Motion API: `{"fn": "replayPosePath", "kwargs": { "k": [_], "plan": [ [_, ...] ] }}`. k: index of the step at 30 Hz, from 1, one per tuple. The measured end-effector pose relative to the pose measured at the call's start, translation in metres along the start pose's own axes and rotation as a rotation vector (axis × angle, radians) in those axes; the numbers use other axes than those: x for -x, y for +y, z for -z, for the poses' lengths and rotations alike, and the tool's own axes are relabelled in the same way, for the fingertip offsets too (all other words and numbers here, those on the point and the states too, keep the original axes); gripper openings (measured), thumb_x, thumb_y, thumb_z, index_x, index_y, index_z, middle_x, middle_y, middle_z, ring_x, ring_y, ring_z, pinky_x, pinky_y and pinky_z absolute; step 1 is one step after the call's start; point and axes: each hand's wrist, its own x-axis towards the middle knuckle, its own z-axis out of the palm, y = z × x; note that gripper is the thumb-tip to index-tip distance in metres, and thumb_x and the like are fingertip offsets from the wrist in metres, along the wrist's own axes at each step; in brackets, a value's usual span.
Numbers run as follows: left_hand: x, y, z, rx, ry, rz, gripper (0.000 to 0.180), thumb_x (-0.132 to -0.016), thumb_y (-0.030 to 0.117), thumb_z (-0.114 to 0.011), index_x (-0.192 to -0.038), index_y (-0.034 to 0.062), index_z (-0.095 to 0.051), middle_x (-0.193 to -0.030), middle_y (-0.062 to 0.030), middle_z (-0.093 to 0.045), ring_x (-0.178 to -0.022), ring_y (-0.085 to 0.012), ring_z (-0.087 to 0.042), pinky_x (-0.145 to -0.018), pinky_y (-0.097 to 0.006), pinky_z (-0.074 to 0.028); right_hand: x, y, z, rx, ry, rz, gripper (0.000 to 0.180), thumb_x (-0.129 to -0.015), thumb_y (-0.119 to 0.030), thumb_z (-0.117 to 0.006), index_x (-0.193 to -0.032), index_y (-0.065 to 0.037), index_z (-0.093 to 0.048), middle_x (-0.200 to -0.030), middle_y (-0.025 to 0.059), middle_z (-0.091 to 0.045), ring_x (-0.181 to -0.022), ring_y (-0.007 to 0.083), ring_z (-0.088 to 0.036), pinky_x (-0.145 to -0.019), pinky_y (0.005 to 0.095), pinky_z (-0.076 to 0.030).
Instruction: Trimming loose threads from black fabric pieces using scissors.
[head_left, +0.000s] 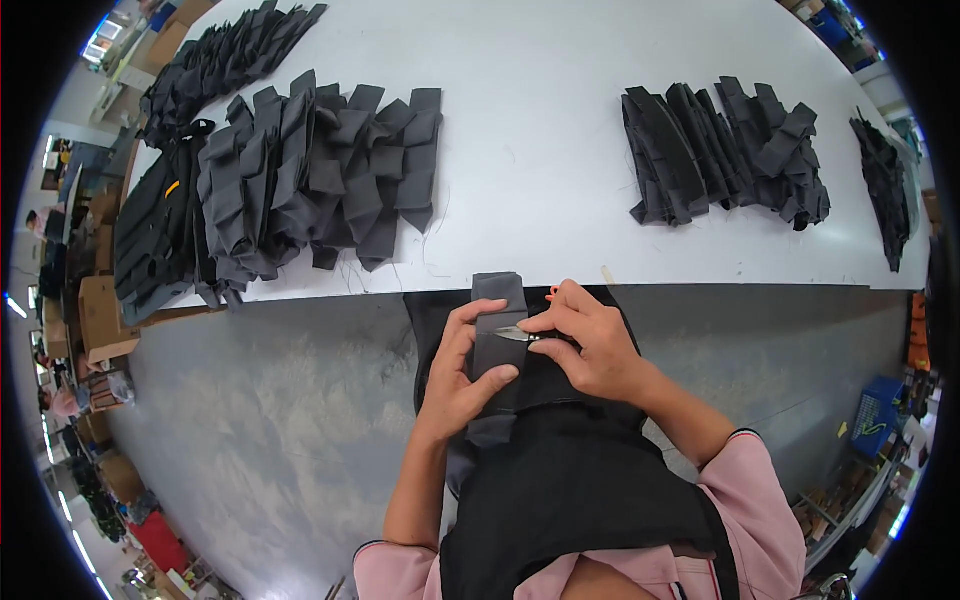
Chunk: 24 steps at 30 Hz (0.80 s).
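Observation:
A dark grey fabric strip [496,290] with folded sections runs lengthwise in front of me, its far end near the table edge and its near end over my lap. My left hand [455,385] grips it from the left side, fingers and thumb on its face. In my right hand [598,345] is a small pair of thread snips [511,333], the pointed metal blades lying over the middle of the strip, between my left fingers and thumb. A bit of red shows beside my right index finger. The far side of the strip is hidden.
On the white table [530,180], folded dark grey strips [375,170] are piled at left, with black pieces [165,220] beside them. Another strip pile [720,150] lies at right, near a dark bundle [885,190]. Cardboard boxes [105,320] and a blue crate [878,415] stand off the table.

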Motion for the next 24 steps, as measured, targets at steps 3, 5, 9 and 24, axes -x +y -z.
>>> {"fn": "replayPosePath", "kwargs": {
  "k": [3, 5, 9, 24],
  "plan": [
    [-0.001, -0.001, 0.0, -0.004, -0.013, 0.004, 0.036, -0.075, 0.02, -0.071, -0.103, 0.0012, -0.059, -0.129, -0.0092, -0.044, -0.114, -0.0202, -0.045, -0.095, -0.032, -0.037, 0.002, -0.001, -0.001, 0.017, 0.02, -0.001, 0.023, -0.072, -0.004, -0.069, -0.095, -0.005, -0.065, -0.078, 0.0065, -0.047, -0.06, 0.0213, -0.052, -0.051, 0.0305, -0.041],
    [-0.002, -0.003, 0.0, -0.007, -0.01, 0.005, 0.036, -0.075, 0.02, -0.071, -0.103, 0.0014, -0.059, -0.129, -0.0095, -0.044, -0.114, -0.0205, -0.045, -0.095, -0.032, -0.036, 0.004, -0.009, -0.001, -0.077, 0.097, -0.143, 0.026, -0.069, 0.003, -0.068, -0.095, -0.003, -0.066, -0.077, 0.0065, -0.048, -0.062, 0.0169, -0.046, -0.063, 0.0286, -0.041],
    [-0.004, -0.004, 0.0, -0.029, -0.011, -0.013, 0.034, -0.076, 0.019, -0.07, -0.102, 0.0014, -0.059, -0.129, -0.0095, -0.044, -0.115, -0.021, -0.044, -0.096, -0.032, -0.036, 0.004, -0.008, -0.005, -0.11, 0.03, -0.233, 0.026, -0.07, 0.003, -0.068, -0.095, -0.004, -0.066, -0.078, 0.0054, -0.047, -0.063, 0.0149, -0.044, -0.058, 0.0261, -0.038],
    [-0.043, -0.004, -0.005, 0.02, 0.544, 0.185, 0.031, -0.097, 0.025, -0.041, -0.105, 0.0036, -0.063, -0.086, 0.0004, -0.058, -0.072, -0.0045, -0.046, -0.066, -0.017, -0.036, 0.019, -0.036, -0.005, -0.047, -0.073, -0.035, 0.04, -0.062, -0.002, -0.073, -0.101, -0.009, -0.065, -0.074, 0.0035, -0.047, -0.061, 0.0159, -0.049, -0.048, 0.0264, -0.039]
  ]
}}
